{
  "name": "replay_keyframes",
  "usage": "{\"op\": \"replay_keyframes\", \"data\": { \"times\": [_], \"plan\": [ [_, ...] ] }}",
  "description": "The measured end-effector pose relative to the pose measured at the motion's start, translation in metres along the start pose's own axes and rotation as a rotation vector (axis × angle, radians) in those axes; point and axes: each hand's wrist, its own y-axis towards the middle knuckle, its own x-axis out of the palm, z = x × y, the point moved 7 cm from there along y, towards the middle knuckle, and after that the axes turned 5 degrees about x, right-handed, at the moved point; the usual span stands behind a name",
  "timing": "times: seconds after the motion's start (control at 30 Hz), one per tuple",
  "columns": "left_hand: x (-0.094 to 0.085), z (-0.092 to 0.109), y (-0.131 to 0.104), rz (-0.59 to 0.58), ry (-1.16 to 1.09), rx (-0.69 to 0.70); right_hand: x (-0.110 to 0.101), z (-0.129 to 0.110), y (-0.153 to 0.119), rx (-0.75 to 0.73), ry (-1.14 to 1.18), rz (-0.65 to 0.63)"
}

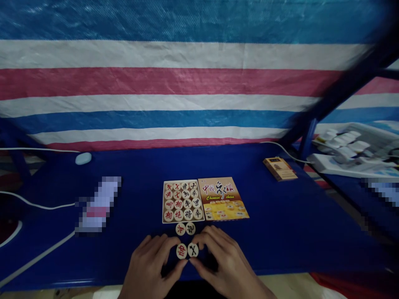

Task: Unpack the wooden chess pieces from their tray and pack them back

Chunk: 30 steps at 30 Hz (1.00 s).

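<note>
Between the thumb and forefinger of my left hand (154,263) is a round chess piece with a red character (181,251). My right hand (222,259) grips a piece with a black character (193,250) the same way, side by side with the red one. Just beyond them lie another red piece (180,229) and another black piece (190,228). Farther back, an open box (163,203) holds rows of red and black pieces. Its printed "Chinese chess" lid (222,199) lies against the box's right side.
A small brown box (279,169) lies at the right back. To the left are a blurred-out device (99,205), white cables and a pale rounded case (83,158). A tray of white items (346,145) stands far right. Striped sheeting (187,83) hangs behind the blue table (296,241).
</note>
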Motion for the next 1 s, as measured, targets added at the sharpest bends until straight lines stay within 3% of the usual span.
{"op": "replay_keyframes", "data": {
  "times": [0.2,0.4,0.7,0.87,1.0],
  "plan": [
    [-0.001,0.004,0.002,-0.071,-0.041,0.049,0.0,0.002,0.0,0.003,-0.02,-0.01],
    [-0.002,0.001,0.003,-0.066,-0.076,0.021,-0.002,-0.003,0.001,0.01,-0.004,-0.06],
    [-0.001,0.003,0.005,-0.099,-0.111,0.05,0.001,0.001,0.0,-0.002,-0.011,-0.03],
    [-0.008,0.003,0.008,-0.011,-0.237,0.007,-0.006,-0.003,0.002,-0.004,0.114,0.027],
    [-0.018,0.001,0.024,0.109,-0.268,-0.019,-0.02,-0.005,0.013,-0.038,0.185,0.213]
  ]
}}
